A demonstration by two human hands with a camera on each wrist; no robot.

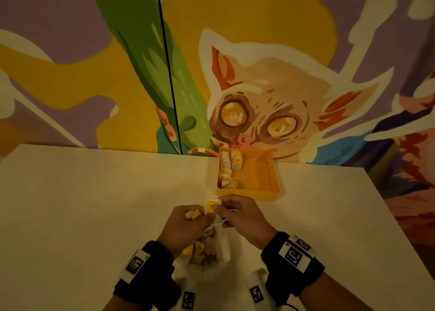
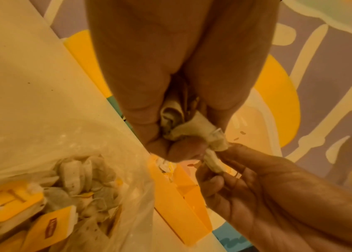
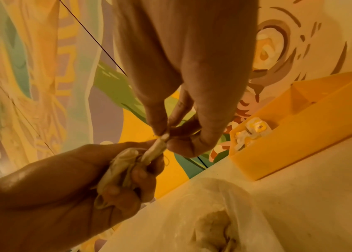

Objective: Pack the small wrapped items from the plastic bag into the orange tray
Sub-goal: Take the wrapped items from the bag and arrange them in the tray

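Grip: both hands are clamped on tea bags, held just above the tabletop and in front of the tray.
Left hand: left hand (image 1: 186,226) has its fingers curled round a small bunch (image 3: 116,170) of crumpled tea bags, with a yellow tag poking out near the knuckles.
Right hand: right hand (image 1: 237,214) pinches one bag (image 2: 211,160) between thumb and fingertips, right up against the left hand's bunch. Looks like it's teasing that one out, though that's my guess.
Strings: thin threads trail between the two hands, and I can't tell which bag each one belongs to.
Bag: plastic bag (image 1: 209,252) lies on the tabletop (image 1: 82,204) under the wrists, mouth open, with plenty of tea bags and yellow tags inside.
Tray: orange tray (image 1: 270,194) sits just beyond the hands, against the painted wall (image 1: 259,87). There's a row of tea bags along its left side, a couple more beside them at the back, and the right half is bare.
Progress: maybe a third done, judging by what's left in the bag.
Risk 1: tangled strings. If the right hand pulls away quickly, the thread could drag extra bags out of the left hand and onto the tabletop.
Risk 2: the paper's thin, so a hard tug might tear a bag or rip off its tag.
Risk 3: the left hand's bunch is loose and crumpled, so one could slip out.
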